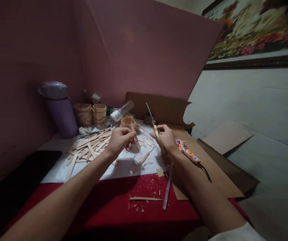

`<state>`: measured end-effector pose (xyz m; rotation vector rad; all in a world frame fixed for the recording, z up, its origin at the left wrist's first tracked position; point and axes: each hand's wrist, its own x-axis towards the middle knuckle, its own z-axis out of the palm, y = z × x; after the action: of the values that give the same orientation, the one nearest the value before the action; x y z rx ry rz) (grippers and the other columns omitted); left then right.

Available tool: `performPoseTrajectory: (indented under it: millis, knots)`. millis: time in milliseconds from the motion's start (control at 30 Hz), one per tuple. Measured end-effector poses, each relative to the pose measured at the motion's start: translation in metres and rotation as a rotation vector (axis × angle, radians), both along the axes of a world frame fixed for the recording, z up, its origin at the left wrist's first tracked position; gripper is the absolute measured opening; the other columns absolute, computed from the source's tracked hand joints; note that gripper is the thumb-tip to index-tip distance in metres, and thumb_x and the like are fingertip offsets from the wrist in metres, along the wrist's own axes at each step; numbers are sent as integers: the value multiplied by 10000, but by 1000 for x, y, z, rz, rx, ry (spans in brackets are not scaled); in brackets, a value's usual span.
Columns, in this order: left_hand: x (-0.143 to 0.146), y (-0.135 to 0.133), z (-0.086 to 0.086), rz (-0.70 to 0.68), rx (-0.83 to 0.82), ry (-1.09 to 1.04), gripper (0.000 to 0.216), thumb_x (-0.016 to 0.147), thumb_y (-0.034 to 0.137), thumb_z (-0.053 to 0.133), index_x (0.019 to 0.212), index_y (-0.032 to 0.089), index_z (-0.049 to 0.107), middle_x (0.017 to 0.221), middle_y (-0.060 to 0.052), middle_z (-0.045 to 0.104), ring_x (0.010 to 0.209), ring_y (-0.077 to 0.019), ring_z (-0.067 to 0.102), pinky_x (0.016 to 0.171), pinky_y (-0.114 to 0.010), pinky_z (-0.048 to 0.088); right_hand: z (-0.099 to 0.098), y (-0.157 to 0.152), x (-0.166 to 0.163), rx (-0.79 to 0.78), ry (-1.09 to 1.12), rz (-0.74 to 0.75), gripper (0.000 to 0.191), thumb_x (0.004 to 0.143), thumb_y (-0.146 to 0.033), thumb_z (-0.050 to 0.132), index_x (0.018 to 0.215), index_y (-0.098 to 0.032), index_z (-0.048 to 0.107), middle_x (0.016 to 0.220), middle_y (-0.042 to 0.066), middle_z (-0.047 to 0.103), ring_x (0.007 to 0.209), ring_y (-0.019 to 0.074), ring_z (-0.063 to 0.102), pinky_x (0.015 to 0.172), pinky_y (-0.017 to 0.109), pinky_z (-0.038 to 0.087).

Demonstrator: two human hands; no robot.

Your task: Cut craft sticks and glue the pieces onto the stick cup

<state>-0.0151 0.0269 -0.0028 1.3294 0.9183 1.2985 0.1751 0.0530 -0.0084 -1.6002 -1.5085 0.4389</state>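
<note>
My left hand (120, 140) is closed, thumb and fingers pinching a flat wooden craft stick (136, 139) that stands nearly upright. In my right hand (168, 138) is a pair of scissors (160, 140) with gold handles, its blades pointing up and away from me, apart from the stick. A pile of wooden craft sticks (93, 147) lies on white paper (55, 167) left of my left hand. Cut stick pieces (142, 160) and small chips are scattered below and between the hands. Behind the left hand stands a small wooden cup (128, 121) with a scalloped rim.
A purple tumbler (62, 115), two scalloped wooden pots (99, 113) and a clear plastic bottle (122, 111) stand or lie at the back. At right, a flower-patterned glue gun (188, 152) rests on cardboard (214, 177). A glue stick (167, 190) lies on the red cloth (103, 204).
</note>
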Motion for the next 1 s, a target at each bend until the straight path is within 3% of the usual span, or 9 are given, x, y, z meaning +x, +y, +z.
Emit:
performPoseTrajectory:
  millis: [33, 100, 300, 567, 700, 800, 933, 1000]
  knots:
    - [2, -1, -2, -44, -34, 81, 299, 697, 336, 688, 515, 146, 546, 449, -11, 562, 315, -91, 474, 312, -197, 339, -3, 7, 3, -56, -197, -54, 272, 739, -316, 687, 960, -177, 607, 860, 47, 698, 789, 179, 650, 641, 242, 448]
    - [5, -2, -6, -116, -113, 215, 279, 721, 297, 649, 508, 155, 539, 419, 4, 533, 295, -88, 453, 302, -192, 318, -8, 16, 4, -117, -321, -85, 204, 734, -221, 660, 931, -169, 651, 910, 83, 722, 887, 218, 665, 703, 261, 445]
    - [12, -2, -21, -178, -220, 398, 293, 722, 267, 619, 472, 171, 500, 362, 28, 477, 266, -71, 363, 303, -193, 268, -25, 18, -10, -198, -435, -130, 290, 729, -200, 626, 1010, -149, 676, 987, 157, 731, 921, 297, 683, 682, 301, 442]
    - [13, 5, -43, -144, -38, 648, 296, 712, 254, 590, 445, 173, 494, 396, 12, 503, 371, -86, 391, 392, -221, 245, -30, 19, -11, -174, -410, -111, 306, 712, -136, 608, 1010, -164, 670, 993, 138, 729, 934, 269, 675, 719, 290, 446]
    - [12, 8, -47, -115, 85, 787, 318, 752, 298, 575, 466, 168, 530, 447, -3, 536, 439, -110, 432, 455, -250, 282, -30, 23, -5, -132, -279, -86, 278, 682, -150, 635, 959, -169, 656, 932, 104, 720, 901, 247, 662, 712, 283, 445]
    - [13, 7, -44, -52, 140, 804, 274, 771, 299, 574, 537, 159, 601, 503, -13, 568, 497, -128, 478, 502, -260, 323, -26, 20, 0, -131, -116, -58, 328, 646, -187, 671, 966, -158, 608, 748, 38, 680, 703, 200, 641, 604, 267, 447]
    - [16, 1, -35, 45, 191, 536, 226, 819, 294, 539, 706, 150, 671, 567, -5, 581, 537, -125, 514, 524, -244, 369, -13, -1, -1, -147, 130, 74, 394, 669, -315, 672, 1004, -173, 522, 522, -89, 510, 426, 116, 474, 435, 229, 382]
    - [19, -3, -29, 73, 194, 359, 255, 842, 345, 533, 769, 146, 676, 577, 6, 569, 496, -106, 493, 484, -230, 363, -6, -15, -7, -131, 499, 273, 455, 602, -351, 737, 955, -185, 503, 485, -114, 453, 386, 90, 399, 383, 210, 308]
